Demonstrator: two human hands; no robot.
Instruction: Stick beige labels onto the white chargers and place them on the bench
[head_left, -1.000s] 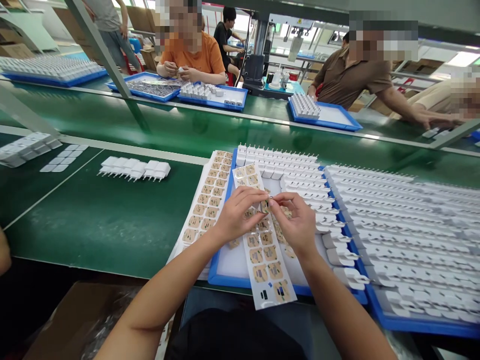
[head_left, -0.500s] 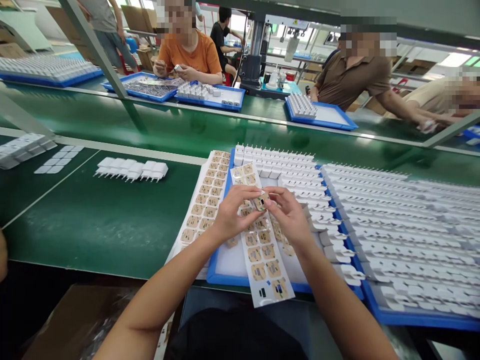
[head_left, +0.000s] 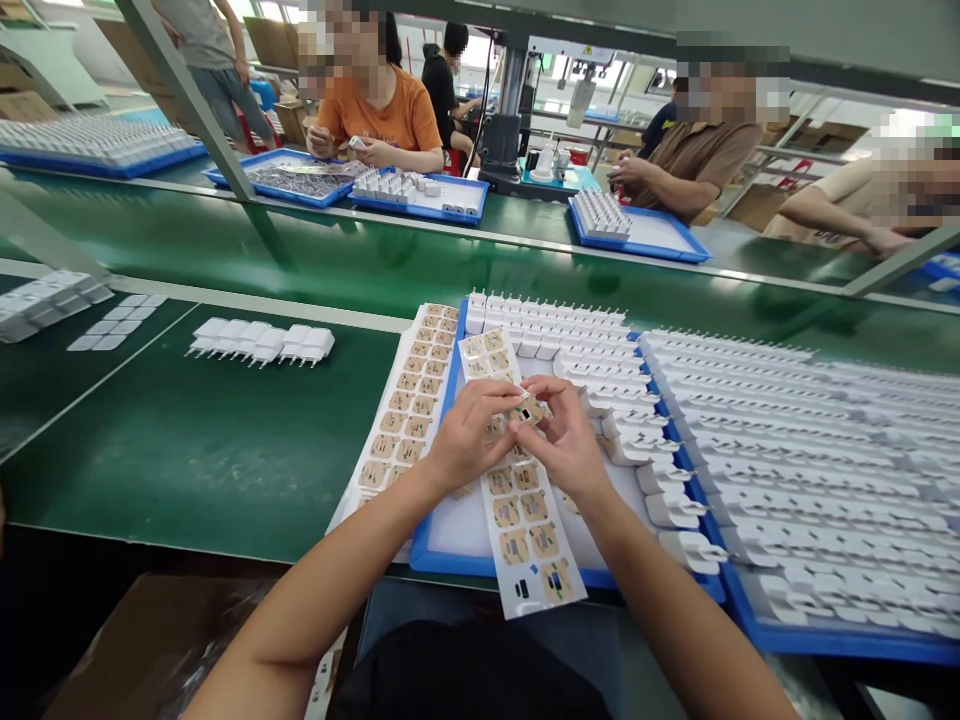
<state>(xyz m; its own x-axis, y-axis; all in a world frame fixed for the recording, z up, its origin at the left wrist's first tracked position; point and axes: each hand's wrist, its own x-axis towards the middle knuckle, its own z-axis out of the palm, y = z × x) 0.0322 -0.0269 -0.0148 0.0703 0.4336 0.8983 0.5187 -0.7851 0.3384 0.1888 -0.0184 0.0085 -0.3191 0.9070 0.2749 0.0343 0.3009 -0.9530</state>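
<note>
Between the fingertips of both hands is a small tan sticker (head_left: 527, 411) with a dark rectangular window. My left hand (head_left: 469, 432) pinches its left side, while my right hand (head_left: 568, 442) grips it from the right with thumb and fingers. Whether the sticker is on another part, I cannot tell. Beneath the hands a long white sheet of tan stickers (head_left: 514, 546) lies slantwise across a blue tray (head_left: 457, 562), overhanging its near edge. White plug adapters (head_left: 611, 388) with upright pins fill the tray's back and right side, close to my right hand.
More sticker sheets (head_left: 390, 445) are stacked left of the tray. A second blue tray (head_left: 840, 640) full of adapters stands right. Loose adapters (head_left: 262, 340) and flat white pieces (head_left: 120, 318) lie on the green bench (head_left: 225, 470). Across the belt, co-workers sit behind blue trays (head_left: 667, 235).
Both hands have shifted slightly, and the sticker between them is turned a little, its dark window more visible. Across the belt, the co-worker in brown has drawn an outstretched arm back in.
</note>
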